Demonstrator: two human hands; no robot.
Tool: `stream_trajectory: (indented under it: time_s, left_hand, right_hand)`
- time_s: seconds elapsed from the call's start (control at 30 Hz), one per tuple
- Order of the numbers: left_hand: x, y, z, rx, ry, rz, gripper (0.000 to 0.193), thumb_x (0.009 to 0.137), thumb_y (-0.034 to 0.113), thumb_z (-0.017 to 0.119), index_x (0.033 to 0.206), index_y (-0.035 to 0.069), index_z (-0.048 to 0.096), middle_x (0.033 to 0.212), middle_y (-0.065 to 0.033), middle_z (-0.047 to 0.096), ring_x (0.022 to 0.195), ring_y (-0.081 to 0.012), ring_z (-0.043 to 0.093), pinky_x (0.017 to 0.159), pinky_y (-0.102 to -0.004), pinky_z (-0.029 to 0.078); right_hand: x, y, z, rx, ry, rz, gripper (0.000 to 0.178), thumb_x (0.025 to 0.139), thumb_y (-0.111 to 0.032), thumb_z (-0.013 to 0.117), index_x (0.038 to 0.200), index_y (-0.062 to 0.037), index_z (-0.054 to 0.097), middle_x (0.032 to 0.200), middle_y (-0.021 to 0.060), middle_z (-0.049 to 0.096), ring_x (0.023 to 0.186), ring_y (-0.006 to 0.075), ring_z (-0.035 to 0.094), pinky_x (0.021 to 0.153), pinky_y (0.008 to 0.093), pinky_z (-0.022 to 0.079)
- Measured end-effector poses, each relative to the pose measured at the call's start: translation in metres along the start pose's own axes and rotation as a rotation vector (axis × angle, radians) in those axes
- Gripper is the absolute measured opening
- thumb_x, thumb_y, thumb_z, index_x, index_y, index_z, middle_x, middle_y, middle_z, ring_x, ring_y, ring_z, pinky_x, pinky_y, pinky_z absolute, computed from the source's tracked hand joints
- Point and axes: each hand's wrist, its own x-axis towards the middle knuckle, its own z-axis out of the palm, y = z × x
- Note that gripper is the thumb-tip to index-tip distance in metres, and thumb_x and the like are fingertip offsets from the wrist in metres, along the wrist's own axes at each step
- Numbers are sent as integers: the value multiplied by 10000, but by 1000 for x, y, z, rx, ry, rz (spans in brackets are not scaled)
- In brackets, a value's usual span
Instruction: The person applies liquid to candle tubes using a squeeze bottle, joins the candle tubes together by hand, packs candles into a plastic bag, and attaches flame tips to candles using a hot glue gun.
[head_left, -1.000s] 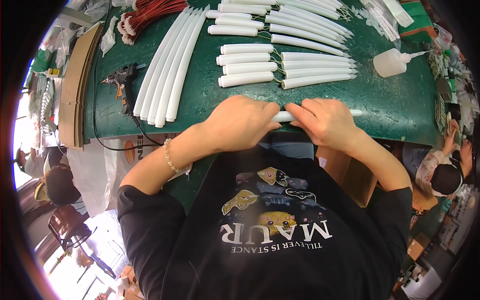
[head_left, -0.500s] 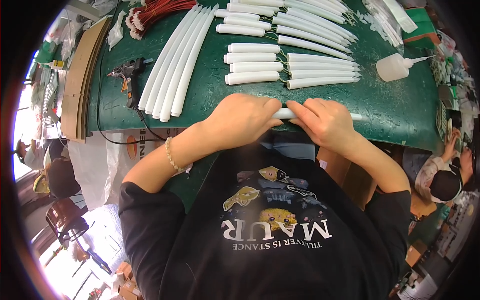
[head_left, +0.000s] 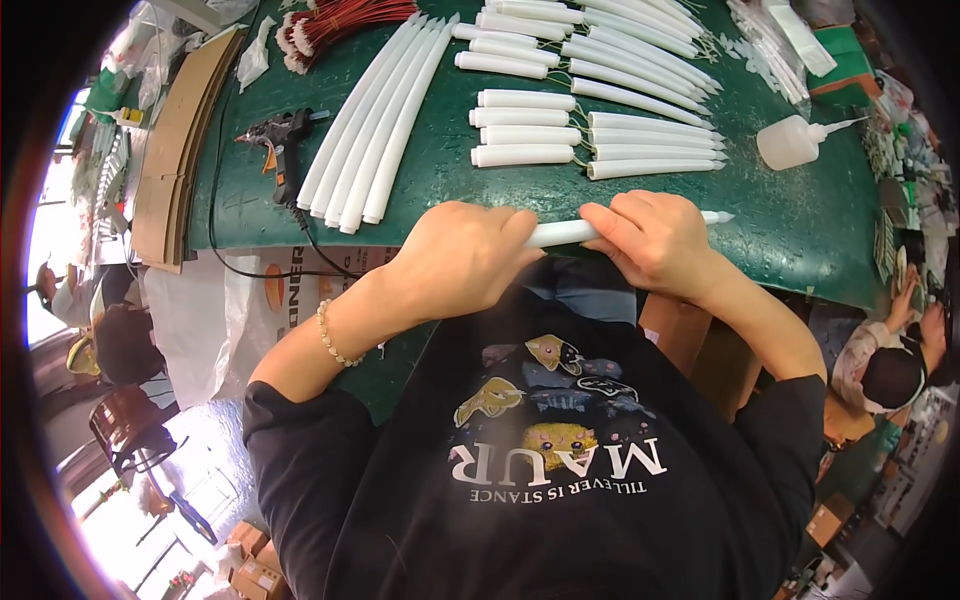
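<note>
A white taper candle (head_left: pixel 563 233) lies crosswise between my hands at the table's near edge. My left hand (head_left: pixel 462 258) is closed at its left end, the fingers hiding that end. My right hand (head_left: pixel 652 243) is wrapped round its right part, and the pointed tip shows beyond the knuckles. Just past my hands, short white candle tubes (head_left: pixel 523 155) and longer pointed candle pieces (head_left: pixel 655 167) lie in rows, joined in pairs by thin wires. Several long whole taper candles (head_left: pixel 375 130) lie side by side to the left.
On the green table (head_left: pixel 440 195) a glue gun (head_left: pixel 285 150) with a black cord lies at left. Red wires (head_left: pixel 345 28) are bundled behind it. A white squeeze bottle (head_left: pixel 790 143) stands at right. Cardboard sheets (head_left: pixel 185 150) line the left edge. Another person (head_left: pixel 880 370) sits far right.
My hands are farther apart, and more of the candle shows between them. Its pointed tip now shows clearly past my right hand. The view has shifted slightly, moving the table things rightward.
</note>
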Motion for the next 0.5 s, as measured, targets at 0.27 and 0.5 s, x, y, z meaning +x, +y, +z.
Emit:
stream_trajectory:
  time_s: [0.27, 0.5]
  left_hand:
    - [-8, -3, -2, 44, 103, 4, 216, 789, 176, 640, 901, 30, 527, 626, -104, 517, 554, -304, 539, 487, -392, 409]
    - [-8, 0, -13, 101, 143, -78, 210, 793, 203, 631, 870, 57, 502, 646, -78, 521, 555, -272, 549, 485, -367, 424]
  right_hand:
    - [11, 2, 2, -59, -1, -82, 343, 675, -178, 709, 989, -79, 613, 667, 13, 488, 554, 179, 510, 466, 298, 404]
    - [18, 5, 3, -204, 153, -90, 394, 664, -166, 708, 1040, -84, 619, 704, 11, 514, 581, 176, 512, 488, 285, 406]
